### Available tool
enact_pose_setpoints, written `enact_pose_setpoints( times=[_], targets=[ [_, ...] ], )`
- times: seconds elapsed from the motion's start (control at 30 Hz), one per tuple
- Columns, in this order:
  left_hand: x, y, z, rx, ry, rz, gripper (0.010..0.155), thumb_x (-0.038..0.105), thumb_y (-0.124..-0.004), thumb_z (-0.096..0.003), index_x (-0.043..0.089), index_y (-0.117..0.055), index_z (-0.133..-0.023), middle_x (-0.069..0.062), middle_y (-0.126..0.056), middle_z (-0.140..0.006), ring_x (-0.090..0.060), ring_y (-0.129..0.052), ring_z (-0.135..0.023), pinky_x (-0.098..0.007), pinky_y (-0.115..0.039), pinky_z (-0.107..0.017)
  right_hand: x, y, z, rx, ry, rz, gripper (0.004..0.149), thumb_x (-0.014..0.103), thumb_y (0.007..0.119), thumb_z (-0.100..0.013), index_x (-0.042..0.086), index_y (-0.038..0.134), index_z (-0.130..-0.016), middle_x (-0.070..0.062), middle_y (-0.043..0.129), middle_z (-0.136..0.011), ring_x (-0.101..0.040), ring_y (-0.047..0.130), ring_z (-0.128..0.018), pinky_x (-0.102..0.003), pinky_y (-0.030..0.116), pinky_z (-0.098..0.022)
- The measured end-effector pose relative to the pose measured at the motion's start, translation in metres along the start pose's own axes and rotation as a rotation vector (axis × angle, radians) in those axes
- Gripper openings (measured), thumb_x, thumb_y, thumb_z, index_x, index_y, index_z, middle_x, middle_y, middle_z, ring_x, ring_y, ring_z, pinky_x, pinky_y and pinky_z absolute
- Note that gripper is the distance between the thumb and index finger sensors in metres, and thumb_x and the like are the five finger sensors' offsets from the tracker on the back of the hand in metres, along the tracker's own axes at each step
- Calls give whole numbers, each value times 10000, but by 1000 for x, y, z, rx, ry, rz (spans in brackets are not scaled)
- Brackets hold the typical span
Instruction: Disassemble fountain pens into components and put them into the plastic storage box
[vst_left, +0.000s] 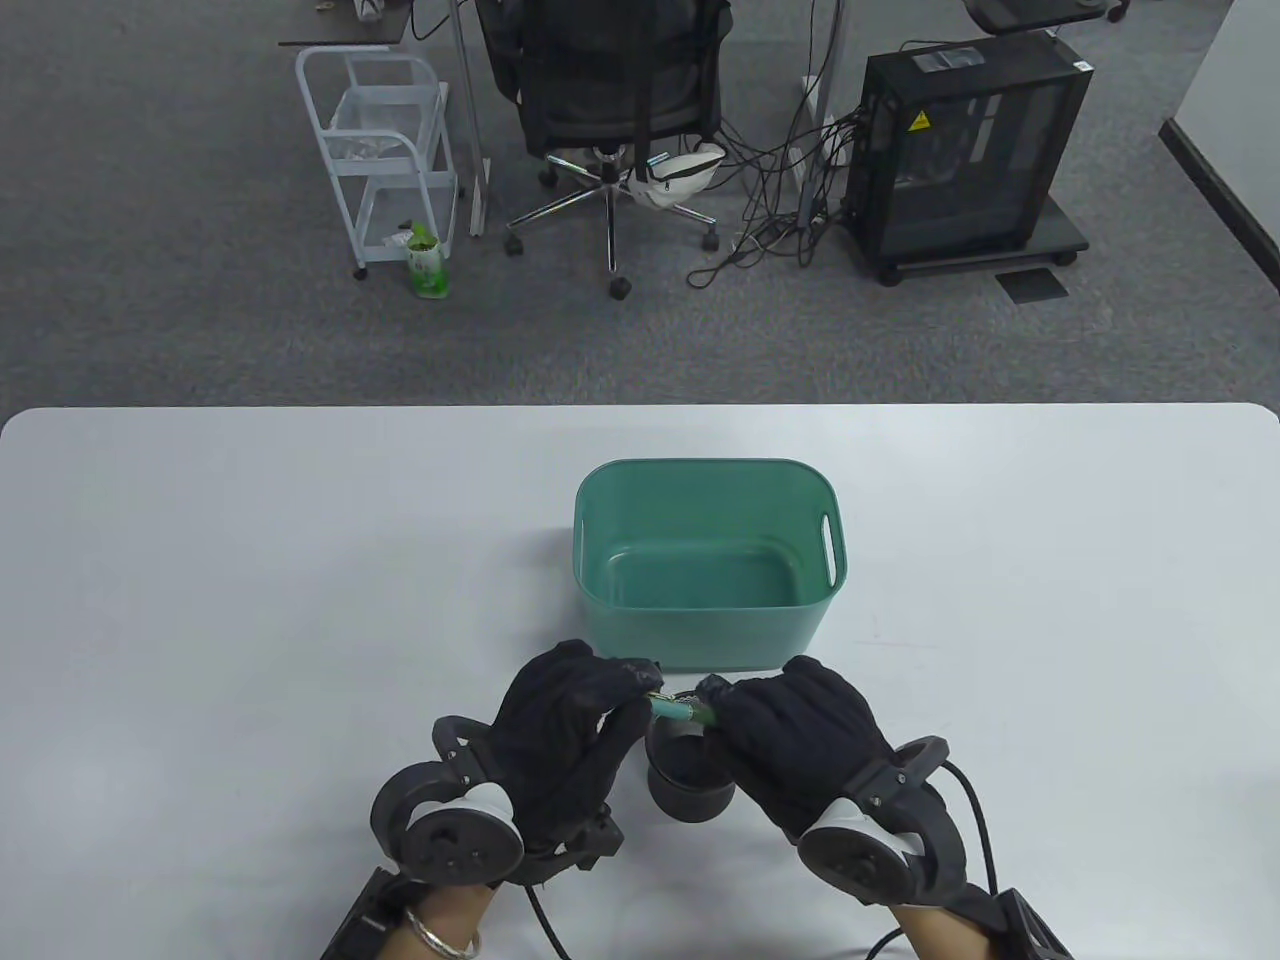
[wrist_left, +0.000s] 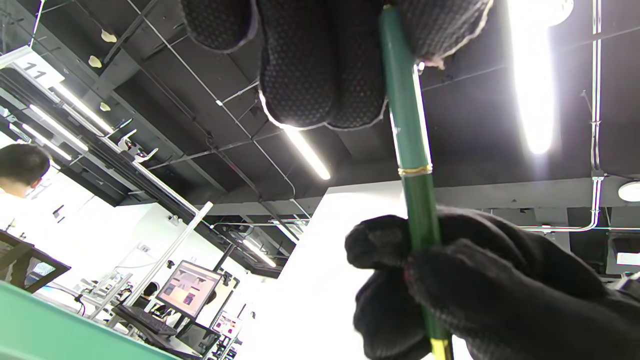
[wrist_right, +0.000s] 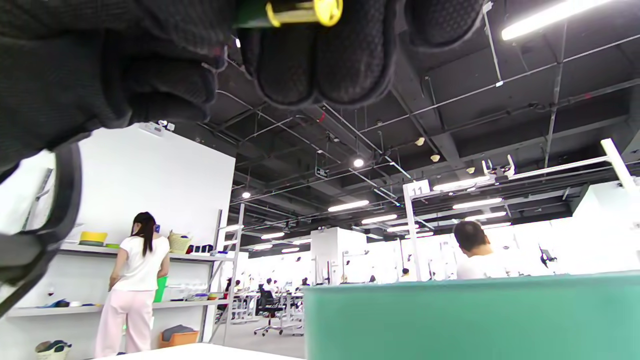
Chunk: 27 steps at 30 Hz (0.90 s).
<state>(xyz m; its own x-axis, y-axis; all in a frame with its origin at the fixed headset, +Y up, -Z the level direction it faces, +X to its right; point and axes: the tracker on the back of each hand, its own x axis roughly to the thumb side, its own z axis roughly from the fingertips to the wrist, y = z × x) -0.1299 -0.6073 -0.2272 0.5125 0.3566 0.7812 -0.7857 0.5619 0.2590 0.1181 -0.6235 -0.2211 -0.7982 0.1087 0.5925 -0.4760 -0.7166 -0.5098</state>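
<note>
Bottom centre of table view: green pen (vst_left: 678, 709) lies horizontal, left hand (vst_left: 570, 730) and right hand (vst_left: 800, 740) each pinching one end; storage box (vst_left: 700, 480) just above.

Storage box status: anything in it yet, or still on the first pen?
Done: nothing visible. The green storage box looks empty in the table view.
In hand: one green fountain pen, apparently still in one piece, gold ring at mid-barrel. The left hand and right hand each grip an end, above a dark cup.
Left: pull the pen apart and drop the parts in the box. The cup's contents can't be seen.
</note>
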Motion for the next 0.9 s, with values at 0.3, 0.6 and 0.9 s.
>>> enact_pose_setpoints(
  times=[0.3, 0.6, 0.9],
  targets=[
    [-7, -5, -2, -82, 34, -18, 374, 364, -666, -691, 189, -758, -1009, -35, -959, -907, -231, -954, -762, -510, -648, -757, -10, -15, -1, -57, 28, 63, 421, 491, 750, -529, 330, 832, -910, 75, 850, -850, -121, 857, -766, -468, 620, -749],
    [-11, -9, -3, -159, 44, -30, 379, 354, -669, -690, 184, -768, -1013, -42, -962, -921, -242, -950, -782, -525, -633, -768, -12, -20, -1, -74, 13, 116, 409, 489, 754, -522, 369, 839, -904, 77, 827, -883, -122, 841, -797, -471, 607, -761],
    [-12, -10, -2, -178, 47, -38, 425, 408, -679, -685, 174, -762, -1029, -61, -958, -921, -259, -946, -787, -540, -621, -771, -12, -19, -1, -67, 7, 116, 408, 490, 756, -522, 370, 843, -901, 76, 832, -880, -121, 846, -793, -470, 609, -761]
  ],
)
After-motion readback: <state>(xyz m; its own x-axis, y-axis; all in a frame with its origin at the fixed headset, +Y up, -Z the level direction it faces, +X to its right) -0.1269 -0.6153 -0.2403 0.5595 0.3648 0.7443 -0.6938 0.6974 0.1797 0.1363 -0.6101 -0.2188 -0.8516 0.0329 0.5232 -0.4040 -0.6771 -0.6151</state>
